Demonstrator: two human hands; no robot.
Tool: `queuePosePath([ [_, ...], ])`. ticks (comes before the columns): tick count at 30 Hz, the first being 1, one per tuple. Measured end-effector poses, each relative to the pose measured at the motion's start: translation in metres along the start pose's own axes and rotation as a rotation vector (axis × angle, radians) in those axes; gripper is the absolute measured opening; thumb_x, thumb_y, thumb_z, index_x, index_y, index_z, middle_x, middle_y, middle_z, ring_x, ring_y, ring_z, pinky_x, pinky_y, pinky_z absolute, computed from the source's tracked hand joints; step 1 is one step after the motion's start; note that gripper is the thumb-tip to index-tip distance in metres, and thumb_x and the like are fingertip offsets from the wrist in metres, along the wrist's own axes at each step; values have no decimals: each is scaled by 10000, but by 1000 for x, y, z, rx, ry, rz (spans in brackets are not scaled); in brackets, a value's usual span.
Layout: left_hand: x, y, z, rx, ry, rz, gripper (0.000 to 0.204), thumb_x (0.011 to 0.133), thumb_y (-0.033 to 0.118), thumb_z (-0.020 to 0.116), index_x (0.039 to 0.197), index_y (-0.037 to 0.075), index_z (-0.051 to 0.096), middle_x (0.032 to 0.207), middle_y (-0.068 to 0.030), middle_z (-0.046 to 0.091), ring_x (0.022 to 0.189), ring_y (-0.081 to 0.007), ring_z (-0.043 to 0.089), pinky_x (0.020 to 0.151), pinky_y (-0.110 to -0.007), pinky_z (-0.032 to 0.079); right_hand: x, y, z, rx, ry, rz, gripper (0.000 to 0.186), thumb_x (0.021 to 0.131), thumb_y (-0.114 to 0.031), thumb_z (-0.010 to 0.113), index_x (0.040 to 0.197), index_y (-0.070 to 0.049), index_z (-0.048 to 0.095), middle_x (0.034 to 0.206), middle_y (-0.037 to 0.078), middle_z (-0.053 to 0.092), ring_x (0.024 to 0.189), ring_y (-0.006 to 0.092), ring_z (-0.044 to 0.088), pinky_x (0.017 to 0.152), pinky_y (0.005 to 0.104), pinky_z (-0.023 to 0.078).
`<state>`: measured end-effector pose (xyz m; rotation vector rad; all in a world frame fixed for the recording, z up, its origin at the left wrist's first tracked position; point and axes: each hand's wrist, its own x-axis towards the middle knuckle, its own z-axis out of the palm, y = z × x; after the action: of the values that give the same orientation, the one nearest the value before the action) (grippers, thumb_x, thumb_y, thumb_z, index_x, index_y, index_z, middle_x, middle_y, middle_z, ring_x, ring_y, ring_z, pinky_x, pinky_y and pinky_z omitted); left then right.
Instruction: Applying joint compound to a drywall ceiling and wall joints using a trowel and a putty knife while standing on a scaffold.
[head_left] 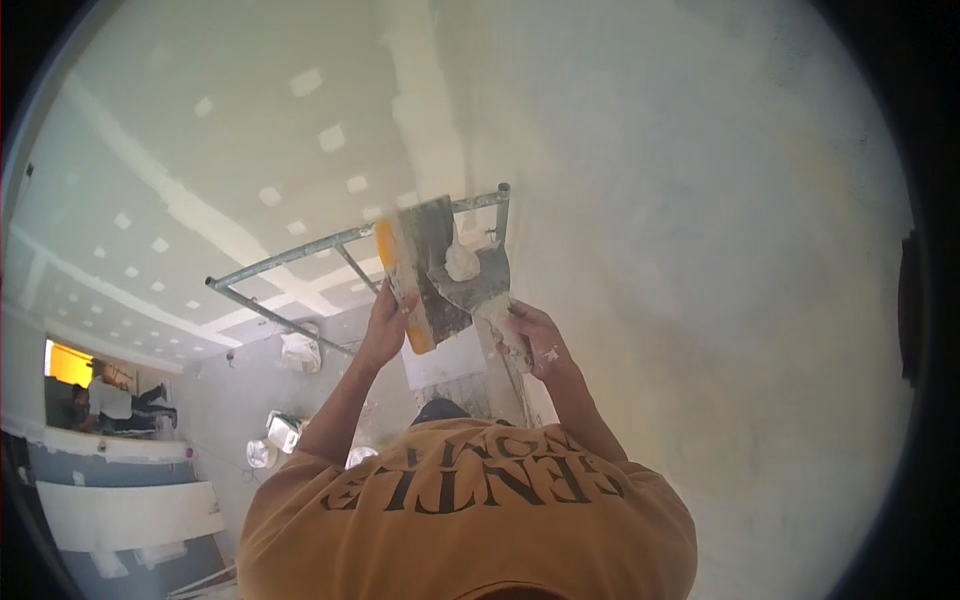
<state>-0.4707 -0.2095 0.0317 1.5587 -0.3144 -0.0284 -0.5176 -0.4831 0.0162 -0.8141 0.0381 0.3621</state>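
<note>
My left hand (386, 325) is closed round the yellow-edged back of a wide smoothing blade (432, 235), its grey metal smeared with filler. My right hand (538, 340) grips the whitened handle of a putty knife (487, 285). A lump of white joint compound (461, 262) sits on the putty knife's blade, where it meets the wide blade; the two blades overlap in front of my chest. White smears show on my right hand.
A metal scaffold rail (290, 250) runs around beyond my hands. A smooth plastered wall (700, 250) rises close on my right. Below lie a white bag (301, 350) and a bucket (262, 453). Another person (112, 400) is beyond an opening at far left. Panels with patched spots (270, 196) spread across the left.
</note>
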Motion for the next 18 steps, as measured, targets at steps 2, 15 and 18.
queuePosePath([
  [2,-8,-2,4,113,-33,-16,484,1045,192,524,1453,-28,383,1314,-153,572,1210,-213,530,1056,-357,410,4,-21,7,-36,3,-83,213,992,-40,534,1173,46,607,901,90,645,736,177,594,647,308,498],
  [15,4,-51,35,-815,-170,-419,471,1002,332,595,1371,53,507,1196,-117,672,1070,-241,678,961,-417,557,-46,-10,-46,-1810,229,-857,446,890,-9,596,1326,-93,631,1280,167,582,1136,373,588,942,451,500],
  [18,15,-59,23,-865,-110,-523,474,996,347,602,1371,68,524,1215,-115,669,1070,-253,678,980,-436,545,-65,19,-91,-1672,472,-656,362,913,-13,585,1272,-34,629,1228,197,591,1112,398,586,913,451,502],
])
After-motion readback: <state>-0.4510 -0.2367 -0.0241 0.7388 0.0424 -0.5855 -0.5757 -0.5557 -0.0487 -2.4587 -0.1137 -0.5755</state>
